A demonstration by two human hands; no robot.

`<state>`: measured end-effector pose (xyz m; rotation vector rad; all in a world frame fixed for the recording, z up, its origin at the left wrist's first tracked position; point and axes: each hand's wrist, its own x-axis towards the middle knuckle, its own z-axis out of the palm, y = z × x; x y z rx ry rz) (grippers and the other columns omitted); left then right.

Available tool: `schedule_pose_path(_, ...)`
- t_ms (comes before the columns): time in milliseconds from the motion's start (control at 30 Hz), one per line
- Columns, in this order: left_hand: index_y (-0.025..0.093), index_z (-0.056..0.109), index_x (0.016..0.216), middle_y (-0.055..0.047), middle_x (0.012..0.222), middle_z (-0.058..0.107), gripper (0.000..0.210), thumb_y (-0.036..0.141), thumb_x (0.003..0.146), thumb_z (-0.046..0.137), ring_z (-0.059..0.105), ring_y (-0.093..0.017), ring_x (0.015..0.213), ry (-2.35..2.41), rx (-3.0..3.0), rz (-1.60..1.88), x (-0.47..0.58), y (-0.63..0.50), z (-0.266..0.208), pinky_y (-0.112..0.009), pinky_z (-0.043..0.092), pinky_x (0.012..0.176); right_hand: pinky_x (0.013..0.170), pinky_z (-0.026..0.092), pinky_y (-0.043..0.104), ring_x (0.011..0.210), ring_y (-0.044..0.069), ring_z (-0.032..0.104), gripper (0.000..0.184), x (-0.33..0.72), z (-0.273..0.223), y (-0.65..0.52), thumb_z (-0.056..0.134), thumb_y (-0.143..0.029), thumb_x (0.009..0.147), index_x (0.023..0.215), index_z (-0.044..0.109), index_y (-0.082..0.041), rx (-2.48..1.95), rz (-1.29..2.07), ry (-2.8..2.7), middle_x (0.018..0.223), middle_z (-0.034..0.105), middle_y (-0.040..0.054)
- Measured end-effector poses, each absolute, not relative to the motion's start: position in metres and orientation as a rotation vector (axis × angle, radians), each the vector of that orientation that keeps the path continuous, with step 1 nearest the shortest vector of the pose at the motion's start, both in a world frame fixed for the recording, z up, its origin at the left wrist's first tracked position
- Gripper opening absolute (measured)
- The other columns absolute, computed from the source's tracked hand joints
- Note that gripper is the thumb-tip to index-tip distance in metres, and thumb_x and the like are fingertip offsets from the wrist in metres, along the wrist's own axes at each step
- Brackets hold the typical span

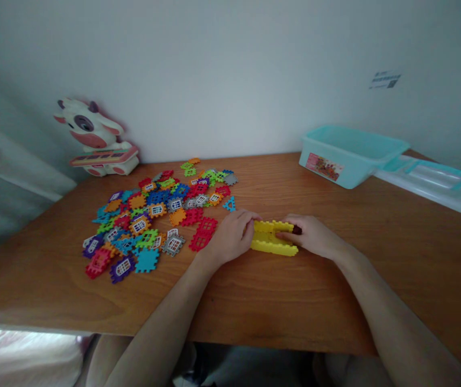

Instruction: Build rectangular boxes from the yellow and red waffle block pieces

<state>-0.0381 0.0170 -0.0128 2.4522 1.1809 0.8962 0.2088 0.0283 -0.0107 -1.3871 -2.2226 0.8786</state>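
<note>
Yellow toothed plastic trough (pixel 274 248) right of multicoloured plastic tile pile (pixel 157 209), long axis pointing away from it. Left hand (pixel 232 235), pile side, fingers curled onto trough's end; right hand (pixel 311 235), far side, pinches dark-red plastic piece (pixel 297 230) against trough.

I hold an open-topped yellow plastic trough of notched-edge panels (pixel 275 248), set lengthwise left to right, its two long sides apart. At its right end I have a small dark red piece (pixel 297 230), mostly hidden.
</note>
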Motion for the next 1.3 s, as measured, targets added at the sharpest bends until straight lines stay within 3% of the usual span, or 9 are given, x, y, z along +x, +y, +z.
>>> schedule_pose_path(300, 0.017, 0.064, 0.11, -0.008, 0.109, 0.073, 0.026, 0.011, 0.096, 0.043, 0.067, -0.021, 0.105, 1.175, 2.452, 0.901, -0.037, 0.016, -0.011, -0.037, 0.053, 0.096, 0.061, 0.04, 0.031, 0.066, 0.02, 0.059, 0.049, 0.206, -0.01, 0.029, 0.056, -0.069, 0.088, 0.076, 0.066, -0.022, -1.366, 0.839, -2.228, 0.075, 0.068, 0.0049)
schedule_pose_path(867, 0.018, 0.064, 0.109, -0.008, 0.108, 0.073, 0.027, 0.012, 0.095, 0.043, 0.068, -0.021, 0.104, 1.24, 2.415, 0.878, -0.037, 0.015, -0.011, -0.037, 0.054, 0.096, 0.059, 0.037, 0.029, 0.065, 0.019, 0.057, 0.036, 0.204, -0.012, 0.028, 0.059, -0.051, 0.093, 0.073, 0.063, -0.021, -1.339, 0.666, -2.325, 0.075, 0.066, 0.006)
schedule_pose_path(1033, 0.018, 0.069, 0.108, -0.008, 0.106, 0.075, 0.028, 0.022, 0.099, 0.042, 0.07, -0.021, 0.099, 1.261, 2.42, 0.748, -0.042, 0.014, -0.002, -0.035, 0.054, 0.091, 0.063, 0.037, 0.03, 0.068, 0.019, 0.057, 0.034, 0.201, -0.013, 0.028, 0.061, -0.051, 0.092, 0.076, 0.062, -0.021, -1.271, 0.645, -2.333, 0.077, 0.065, 0.0044)
schedule_pose_path(1300, 0.021, 0.077, 0.106, -0.006, 0.104, 0.079, 0.03, 0.043, 0.088, 0.067, 0.073, -0.024, 0.092, 1.258, 2.413, 0.534, -0.048, 0.009, 0.02, -0.032, 0.054, 0.081, 0.067, 0.037, 0.031, 0.071, 0.02, 0.057, 0.041, 0.188, -0.017, 0.024, 0.055, -0.053, 0.097, 0.072, 0.061, -0.021, -1.111, 0.653, -2.435, 0.074, 0.064, 0.0047)
